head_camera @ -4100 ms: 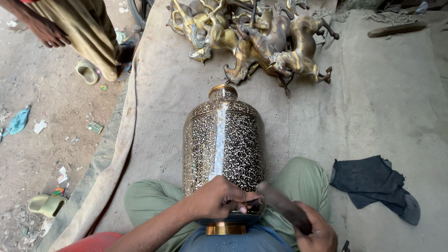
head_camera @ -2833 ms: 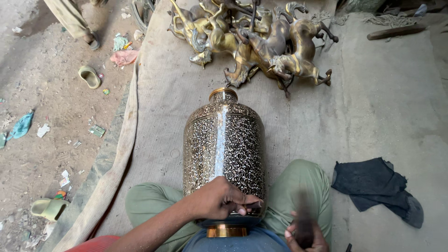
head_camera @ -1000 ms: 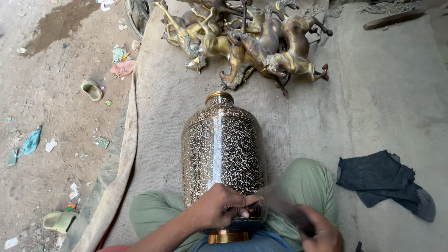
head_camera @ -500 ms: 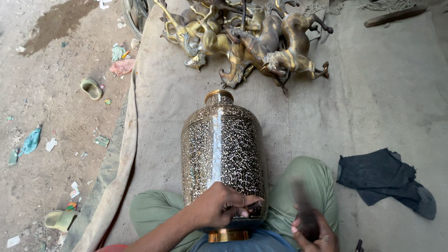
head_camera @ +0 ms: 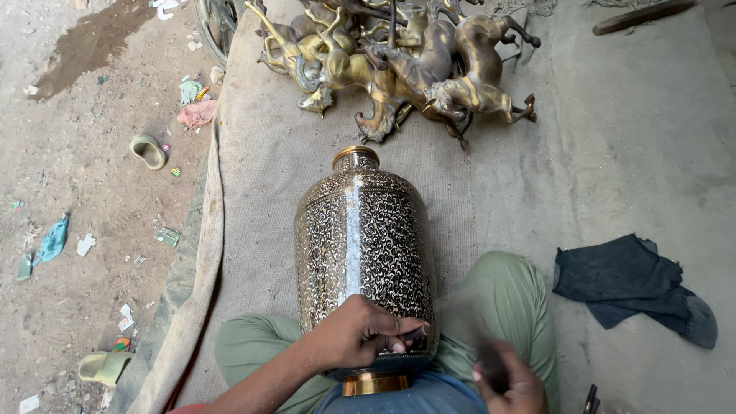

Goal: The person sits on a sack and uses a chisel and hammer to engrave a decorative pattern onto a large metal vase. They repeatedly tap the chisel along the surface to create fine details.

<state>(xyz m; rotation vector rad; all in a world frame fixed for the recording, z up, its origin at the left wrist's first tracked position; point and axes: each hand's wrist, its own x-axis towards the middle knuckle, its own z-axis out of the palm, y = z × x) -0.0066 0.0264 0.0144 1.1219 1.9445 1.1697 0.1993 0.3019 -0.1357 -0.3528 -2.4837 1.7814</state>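
- The right hand (head_camera: 507, 382) is the nearest thing, low at the edge of the view. It is closed round a dark handle, most likely a small hammer, but the tool is blurred and its head cannot be made out.
- Just to the left of it, the left hand (head_camera: 360, 335) rests on the big metal vase (head_camera: 363, 253). Its fingers are pinched round a thin tool, maybe a chisel (head_camera: 410, 336), and the tip presses on the vase near its bottom end.
- The chisel lies between the two hands. The right hand is just beside its free end, a little lower and to the right.
- The vase lies on its side across the person's lap, on the green trousers (head_camera: 502, 295). Its gold foot ring (head_camera: 374, 383) is closest to the body. Its long side points straight away from the hands, with the gold neck (head_camera: 356, 158) at the far end.
- The vase is shiny and covered in tiny curly patterns.
- To the right of the right hand, well apart, a dark cloth (head_camera: 625, 280) lies on the grey mat (head_camera: 253, 192).
- Far past the vase neck sits a pile of brass horse figures (head_camera: 399, 61).
- Far to the left of the left hand, on the dirt, lie a green sandal (head_camera: 148, 151) and bits of litter.
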